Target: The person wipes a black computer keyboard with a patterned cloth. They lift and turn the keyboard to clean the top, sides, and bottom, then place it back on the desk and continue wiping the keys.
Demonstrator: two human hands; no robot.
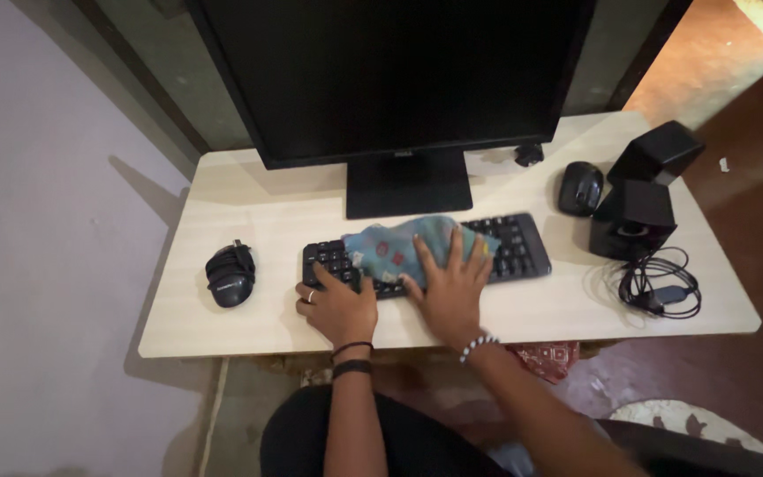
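Observation:
A black keyboard point(523, 247) lies on a pale wooden desk point(249, 212) in front of a dark monitor point(390, 71). A teal patterned cloth point(390, 247) is spread over the keyboard's middle. My right hand point(450, 287) presses flat on the cloth with fingers spread. My left hand point(337, 305) grips the keyboard's near left edge, a ring on one finger. Both wrists wear bands.
A black mouse with its cord wrapped around it point(230, 276) sits at the left. Another black mouse point(580, 187), two black speakers point(638, 216), and a coiled cable point(660, 283) lie at the right. A small dark object point(529, 155) lies behind the monitor stand.

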